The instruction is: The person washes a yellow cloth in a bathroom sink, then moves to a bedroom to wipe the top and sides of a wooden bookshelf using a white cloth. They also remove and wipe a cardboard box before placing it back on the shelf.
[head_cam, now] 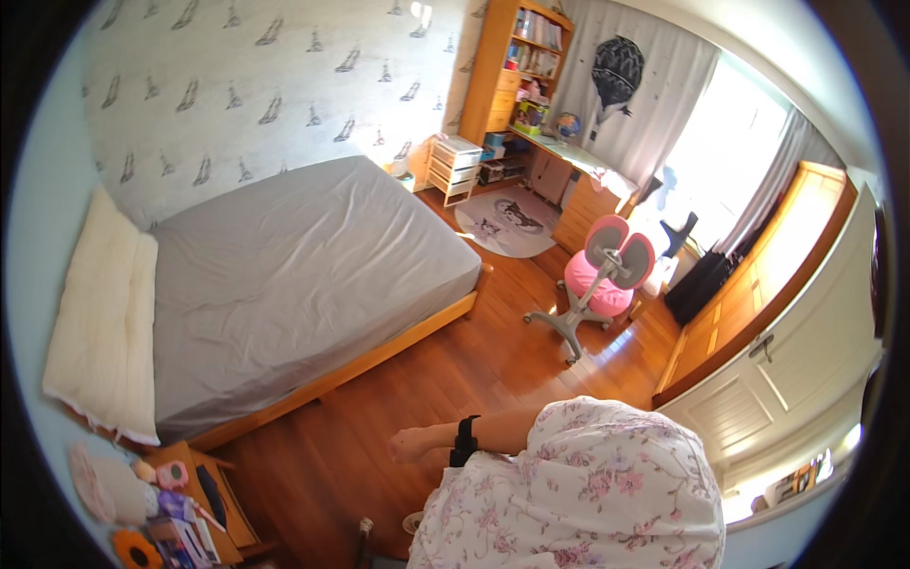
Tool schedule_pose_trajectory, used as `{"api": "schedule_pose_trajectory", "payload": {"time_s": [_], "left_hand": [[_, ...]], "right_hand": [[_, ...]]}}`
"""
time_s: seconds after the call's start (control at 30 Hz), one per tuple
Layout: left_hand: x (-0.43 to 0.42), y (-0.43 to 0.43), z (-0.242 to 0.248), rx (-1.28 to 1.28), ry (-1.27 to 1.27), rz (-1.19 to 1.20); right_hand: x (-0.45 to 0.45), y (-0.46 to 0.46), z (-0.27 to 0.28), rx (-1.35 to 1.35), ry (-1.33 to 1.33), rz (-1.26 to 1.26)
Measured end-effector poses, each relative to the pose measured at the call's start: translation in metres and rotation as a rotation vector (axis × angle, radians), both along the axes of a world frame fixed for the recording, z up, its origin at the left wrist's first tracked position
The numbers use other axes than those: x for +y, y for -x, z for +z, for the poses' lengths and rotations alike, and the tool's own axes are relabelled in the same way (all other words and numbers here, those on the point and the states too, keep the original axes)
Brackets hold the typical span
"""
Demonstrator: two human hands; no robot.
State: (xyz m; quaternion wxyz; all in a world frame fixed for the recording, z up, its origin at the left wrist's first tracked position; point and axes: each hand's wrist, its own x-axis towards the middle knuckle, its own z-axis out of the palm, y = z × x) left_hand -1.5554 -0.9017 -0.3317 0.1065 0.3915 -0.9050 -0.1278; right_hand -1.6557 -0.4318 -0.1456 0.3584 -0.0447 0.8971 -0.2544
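Note:
My right hand (414, 442) reaches leftward above the wooden floor, with the forearm coming out from white floral cloth (590, 491). Pink flowers and thin stems are printed on this cloth, which fills the lower middle of the view. A black strap (464, 441) circles the wrist. No object shows in the hand, but it is too small to make out how the fingers sit. My left hand is out of view. Before me stands a bed with a grey fitted sheet (306, 277) on its mattress and a cream pad (106, 320) at the headboard end.
A pink swivel chair (601, 284) stands near the desk (579, 206) and a round rug (512, 220). A white drawer cart (453, 167) is beside the bookcase (490, 78). At lower left, a bedside table (231, 501) bears toys. A white door (789, 377) is at right.

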Motion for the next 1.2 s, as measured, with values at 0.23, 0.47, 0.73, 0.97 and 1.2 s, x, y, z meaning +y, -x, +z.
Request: {"api": "schedule_pose_trajectory", "payload": {"time_s": [0.23,0.47,0.73,0.97,1.2], "left_hand": [[0.095,0.006,0.019,0.29,-0.337,-0.34],[0.344,0.115,0.176,0.146,-1.419,-0.749],[0.565,0.154,0.294,0.174,-1.276,-1.285],[0.603,0.162,0.314,0.198,-1.027,-1.244],[0.631,0.161,0.335,0.151,-1.009,-1.68]], "right_hand": [[0.049,0.005,-0.012,-0.011,0.155,-0.13],[0.132,0.011,0.039,0.313,0.65,-0.235],[0.276,0.011,0.103,0.544,0.737,-0.343],[0.333,-0.006,0.101,0.344,0.808,-0.415],[0.322,-0.006,0.095,0.64,0.855,-0.347]]}}
